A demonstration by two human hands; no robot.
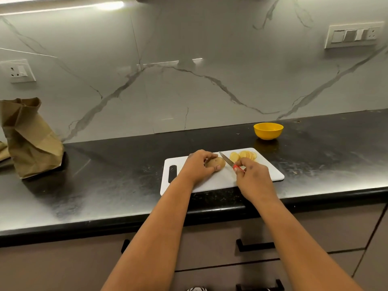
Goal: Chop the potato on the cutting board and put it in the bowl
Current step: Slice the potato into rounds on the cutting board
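Observation:
A white cutting board [212, 181] lies on the black counter near its front edge. On it, my left hand [196, 167] grips the brown remaining piece of potato [216, 162]. My right hand [253, 177] holds a knife [226, 160] by its red handle; the blade lies just right of the potato's cut end, its tip pointing away from me. Several yellow potato slices [244, 155] lie overlapping on the board's far right part. A yellow bowl [268, 131] stands on the counter behind the board, to the right; its inside is not visible.
A crumpled brown paper bag [29, 137] stands at the far left of the black counter [105, 185], against the marble wall. Wall sockets [17, 70] sit left and right. Drawer fronts with black handles [255, 246] lie below the counter edge.

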